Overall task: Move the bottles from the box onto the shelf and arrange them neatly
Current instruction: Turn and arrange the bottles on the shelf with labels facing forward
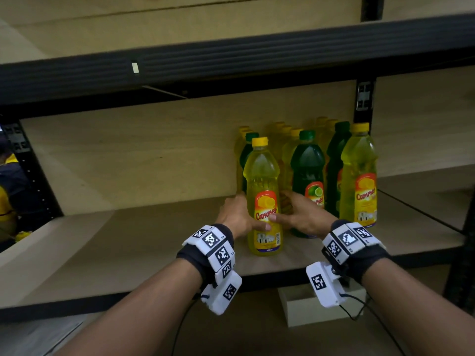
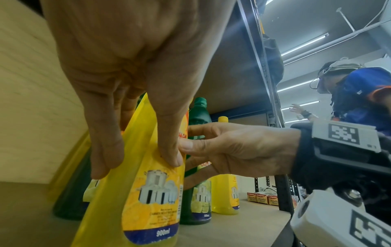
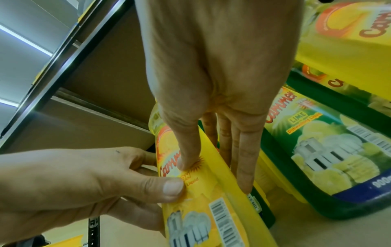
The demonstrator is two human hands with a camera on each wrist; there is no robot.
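We have the yellow bottle (image 1: 263, 199) standing on the wooden shelf (image 1: 144, 242), at the front left of the group, its long axis vertical and its yellow cap (image 1: 259, 141) pointing up at the shelf above. Its label faces us, the name reading upward at a slant.

Our left hand (image 1: 237, 217) wraps the bottle's left side at label height, thumb across the front and fingers round the back, so this grip is grasping the bottle. Our right hand (image 1: 300, 214) meets it from the right, thumb on the label beside the left thumb; the right wrist view shows its fingers (image 3: 243, 150) lying straight along the bottle's right flank, pressed between it and the neighbour, while the thumb pinches the front.

Just right of it stands a green bottle (image 1: 307, 181), also upright, cap up. A further yellow bottle (image 1: 358, 176) stands at the right end of the front row, and more yellow and green bottles stand in rows behind them, against the back board.
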